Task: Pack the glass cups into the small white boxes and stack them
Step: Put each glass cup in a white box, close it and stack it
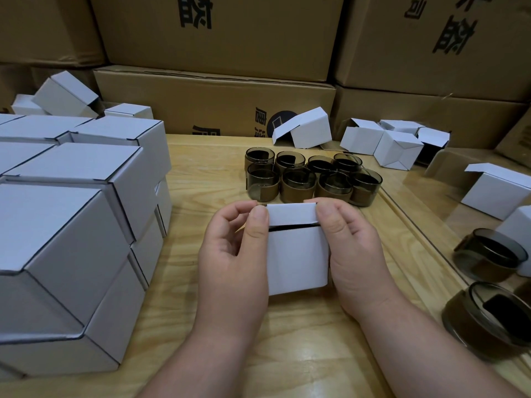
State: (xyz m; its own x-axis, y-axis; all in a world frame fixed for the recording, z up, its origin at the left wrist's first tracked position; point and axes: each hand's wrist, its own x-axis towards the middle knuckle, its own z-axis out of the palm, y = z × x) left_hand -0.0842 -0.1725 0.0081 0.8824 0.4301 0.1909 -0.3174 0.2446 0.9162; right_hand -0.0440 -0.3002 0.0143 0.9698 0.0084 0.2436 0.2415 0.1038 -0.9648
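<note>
- While the stack of closed white boxes stands at the far left of the wooden table, two tiers high, it lies well apart from the hands, off to the left hand's side; that hand is the nearer one for carrying a finished box across.
- At the centre, the left hand grips the small white box by its left edge, thumb curled onto the lid's near corner and fingers bent behind.
- Across the box, the right hand mirrors it, thumb pinching the lid's right corner, fingers wrapped round the far side.
- Between the thumbs the lid flap sits nearly shut, a dark slit showing along its front edge; that edge runs left to right, so I judge the closing press goes downward.
- Just beyond the box, the smoky glass cups stand clustered upright, equally near both hands.
- Behind and right, brown cartons carry black Chinese characters, cropped and partly upside down; I cannot read them reliably.
</note>
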